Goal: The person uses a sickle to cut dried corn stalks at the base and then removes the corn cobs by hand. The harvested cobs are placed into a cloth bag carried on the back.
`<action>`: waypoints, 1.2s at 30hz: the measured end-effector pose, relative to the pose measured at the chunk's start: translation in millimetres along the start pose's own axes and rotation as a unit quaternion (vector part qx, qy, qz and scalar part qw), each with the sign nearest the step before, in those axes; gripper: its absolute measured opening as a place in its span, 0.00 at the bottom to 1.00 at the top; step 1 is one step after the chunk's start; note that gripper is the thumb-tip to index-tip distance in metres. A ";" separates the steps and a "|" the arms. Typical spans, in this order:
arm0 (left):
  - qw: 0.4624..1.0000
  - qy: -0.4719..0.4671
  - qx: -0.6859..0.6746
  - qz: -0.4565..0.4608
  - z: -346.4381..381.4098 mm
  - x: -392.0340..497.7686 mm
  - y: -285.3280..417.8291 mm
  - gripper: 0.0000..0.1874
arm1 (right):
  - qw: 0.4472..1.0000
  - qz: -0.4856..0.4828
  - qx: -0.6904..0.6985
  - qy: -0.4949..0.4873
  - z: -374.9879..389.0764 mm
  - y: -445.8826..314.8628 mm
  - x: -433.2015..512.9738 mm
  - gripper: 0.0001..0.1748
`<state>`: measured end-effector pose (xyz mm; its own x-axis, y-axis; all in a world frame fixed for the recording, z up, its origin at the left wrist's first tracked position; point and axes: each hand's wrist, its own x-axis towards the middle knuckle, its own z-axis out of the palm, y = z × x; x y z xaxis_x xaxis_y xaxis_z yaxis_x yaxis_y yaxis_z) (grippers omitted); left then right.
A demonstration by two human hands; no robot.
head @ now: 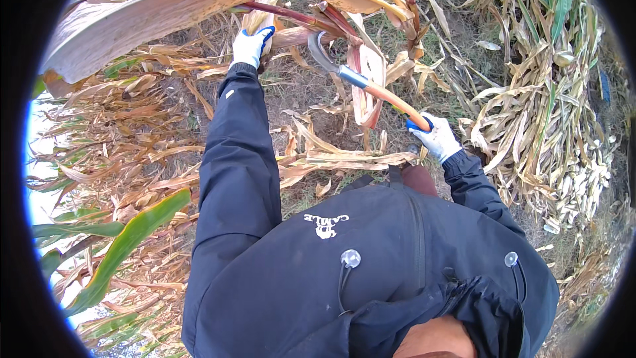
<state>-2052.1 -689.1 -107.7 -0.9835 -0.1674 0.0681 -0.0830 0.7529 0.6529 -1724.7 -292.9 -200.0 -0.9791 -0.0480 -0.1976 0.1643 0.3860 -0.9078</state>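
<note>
My left hand (252,45), in a white glove with blue coating, grips a dry corn husk or ear (261,16) at the upper middle. My right hand (433,134), gloved the same way, is closed round the orange handle of a sickle (397,101). The curved metal blade (320,52) points up and left, near reddish corn stalks (298,16). A pale, partly opened husk (368,84) hangs beside the blade's socket. A broad dry corn leaf (198,5) arches above my left hand and hides part of the plant.
An upright corn stalk (411,5) stands at the upper right. Further right lies a large heap of cut, dry corn stalks (534,124). Dry leaves (134,129) cover the ground at the left, and a green leaf (124,248) reaches in there. More dry leaves (343,159) lie before my body.
</note>
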 end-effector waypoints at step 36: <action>0.809 -0.029 -0.465 -0.358 183.5 -140.4 -102.1 0.34 | 0.973 -0.208 -0.038 0.092 3.9 -59.6 54.8 0.17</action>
<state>-1935.0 -625.7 -322.4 -0.7450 -0.2976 -0.5970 -0.5046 -0.3339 0.7962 -1787.6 -322.1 -158.2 -0.9649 -0.0527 0.2574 -0.2541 0.4357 -0.8635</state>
